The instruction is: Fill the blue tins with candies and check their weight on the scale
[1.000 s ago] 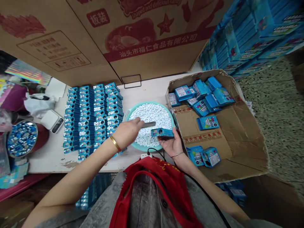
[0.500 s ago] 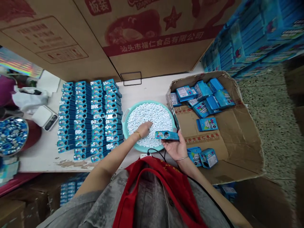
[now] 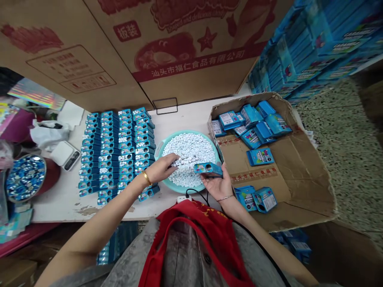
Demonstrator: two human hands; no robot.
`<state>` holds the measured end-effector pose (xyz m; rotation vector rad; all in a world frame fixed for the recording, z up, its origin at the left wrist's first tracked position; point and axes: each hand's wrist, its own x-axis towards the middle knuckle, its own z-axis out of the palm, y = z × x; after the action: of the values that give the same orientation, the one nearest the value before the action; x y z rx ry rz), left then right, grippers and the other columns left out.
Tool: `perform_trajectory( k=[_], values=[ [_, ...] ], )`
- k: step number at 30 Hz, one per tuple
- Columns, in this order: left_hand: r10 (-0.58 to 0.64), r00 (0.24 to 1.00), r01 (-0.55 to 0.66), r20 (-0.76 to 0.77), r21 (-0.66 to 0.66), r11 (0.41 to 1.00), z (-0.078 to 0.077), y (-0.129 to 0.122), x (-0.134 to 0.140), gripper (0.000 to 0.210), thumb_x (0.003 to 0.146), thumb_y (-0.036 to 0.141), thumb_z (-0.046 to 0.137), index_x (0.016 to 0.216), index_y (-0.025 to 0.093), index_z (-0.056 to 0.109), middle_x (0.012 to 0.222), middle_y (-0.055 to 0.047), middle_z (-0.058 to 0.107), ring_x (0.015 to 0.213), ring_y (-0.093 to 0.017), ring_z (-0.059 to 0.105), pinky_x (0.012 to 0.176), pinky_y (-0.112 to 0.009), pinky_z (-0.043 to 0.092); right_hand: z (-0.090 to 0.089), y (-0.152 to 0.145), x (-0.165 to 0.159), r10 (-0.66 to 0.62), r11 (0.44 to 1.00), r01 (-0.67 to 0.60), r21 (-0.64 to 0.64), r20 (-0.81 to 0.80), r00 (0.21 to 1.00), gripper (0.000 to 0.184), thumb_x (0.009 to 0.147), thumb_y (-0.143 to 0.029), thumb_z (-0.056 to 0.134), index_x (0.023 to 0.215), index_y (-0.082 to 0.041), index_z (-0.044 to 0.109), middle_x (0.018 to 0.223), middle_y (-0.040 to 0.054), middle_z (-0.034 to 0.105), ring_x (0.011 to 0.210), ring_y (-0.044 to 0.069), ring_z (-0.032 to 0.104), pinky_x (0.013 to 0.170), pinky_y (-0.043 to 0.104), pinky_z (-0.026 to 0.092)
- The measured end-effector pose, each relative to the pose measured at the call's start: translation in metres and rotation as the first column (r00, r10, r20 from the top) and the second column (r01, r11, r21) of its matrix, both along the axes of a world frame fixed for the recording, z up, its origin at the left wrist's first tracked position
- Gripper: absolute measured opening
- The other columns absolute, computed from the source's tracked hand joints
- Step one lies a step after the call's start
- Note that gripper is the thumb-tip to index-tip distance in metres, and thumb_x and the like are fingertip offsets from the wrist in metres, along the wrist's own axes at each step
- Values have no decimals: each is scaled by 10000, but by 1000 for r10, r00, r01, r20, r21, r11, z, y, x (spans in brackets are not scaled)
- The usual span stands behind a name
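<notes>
My right hand (image 3: pixel 220 185) supports a blue candy box (image 3: pixel 208 169) from below and the right side, its round hole showing on the upper face. That box sits above the right part of a round turquoise basin (image 3: pixel 167 186) filled with small white candies (image 3: pixel 191 147). Over the basin's left side is my left hand (image 3: pixel 162 167), thumb and fingers apart, fingertips at the candies. Whether a few candies lie against its fingertips is hard to make out. Columns of similar blue boxes (image 3: pixel 126 162) stand to the left, several with white candies showing at their holes.
An open cardboard carton (image 3: pixel 257 179) with loose blue boxes stands right of the basin. Large brown cartons (image 3: pixel 185 83) wall off the back. At the left are a white scale (image 3: pixel 66 155) and a tub of blue gems (image 3: pixel 26 177). A black cable (image 3: pixel 196 189) runs by the table's front.
My left hand has drawn back leftward from the middle of the candies, and its fingers have parted. The right hand still holds the candy box in nearly the same place. The view has shifted slightly.
</notes>
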<state>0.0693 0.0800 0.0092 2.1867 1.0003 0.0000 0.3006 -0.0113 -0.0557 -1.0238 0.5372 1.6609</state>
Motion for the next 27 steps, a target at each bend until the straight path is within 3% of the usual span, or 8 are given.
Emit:
perform_trajectory(
  k=[3, 8, 14, 18, 20, 22, 24, 27],
  values=[
    [-90, 993, 91, -83, 14, 996, 34, -1, 7, 227, 925, 227, 481, 1141, 162, 510, 1077, -99, 605, 999, -198, 583, 895, -338, 477, 2, 4, -6, 13, 999, -13, 36, -16, 1000, 368, 845, -551, 597, 887, -194, 678, 782, 42, 740, 737, 190, 688, 681, 345, 601],
    [-220, 900, 236, -377, -3, 972, 69, -5, 41, 224, 900, 129, 459, 1109, 123, 539, 1104, -122, 606, 987, -225, 620, 837, -344, 507, 3, 7, -15, 12, 998, -10, 62, -37, 999, 314, 876, -498, 575, 983, -218, 668, 829, 24, 744, 732, 180, 688, 664, 340, 600],
    [-213, 728, 339, -652, 72, 938, 109, -20, 84, 476, 866, -7, 368, 1331, 83, 414, 1136, -160, 589, 857, -235, 681, 640, -328, 524, -1, 5, -18, 53, 994, -46, 95, -67, 996, 330, 843, -500, 627, 962, -196, 675, 817, 42, 742, 696, 182, 676, 631, 318, 593],
    [-192, 730, 330, -656, 92, 939, 123, -23, 85, 482, 906, 9, 341, 1378, 100, 373, 1090, -148, 618, 866, -226, 685, 647, -316, 526, -3, 7, -16, 50, 996, -44, 76, -74, 996, 356, 872, -523, 576, 962, -193, 673, 812, 50, 739, 704, 186, 678, 632, 316, 589],
    [-140, 786, 260, -602, 117, 958, 114, -17, 69, 376, 919, 54, 372, 1274, 131, 469, 1056, -114, 630, 857, -210, 675, 676, -311, 524, -4, 7, -13, 47, 998, -43, 49, -85, 995, 379, 883, -545, 546, 950, -192, 666, 812, 54, 735, 721, 190, 680, 657, 328, 594],
    [-30, 839, 136, -543, 155, 979, 88, -8, 46, 289, 925, 110, 406, 1187, 161, 518, 1082, -95, 624, 874, -198, 659, 715, -309, 516, -5, 8, -11, 49, 998, -45, 39, -102, 994, 393, 874, -567, 547, 941, -196, 657, 817, 55, 732, 729, 194, 677, 663, 336, 596],
    [100, 859, -18, -502, 167, 986, 47, -2, 23, 276, 917, 139, 432, 1173, 177, 529, 1131, -94, 604, 920, -201, 642, 762, -312, 503, -6, 8, -10, 57, 998, -54, 32, -111, 992, 413, 855, -588, 563, 927, -192, 653, 810, 61, 728, 726, 198, 673, 654, 335, 596],
    [170, 867, -178, -469, 27, 984, -28, -6, 7, 252, 871, 93, 459, 1077, 158, 588, 1077, -107, 607, 936, -213, 629, 802, -325, 491, -7, 7, -10, 60, 998, -58, 17, -96, 994, 433, 851, -603, 558, 901, -183, 651, 783, 68, 721, 740, 203, 672, 664, 338, 598]
  ],
)
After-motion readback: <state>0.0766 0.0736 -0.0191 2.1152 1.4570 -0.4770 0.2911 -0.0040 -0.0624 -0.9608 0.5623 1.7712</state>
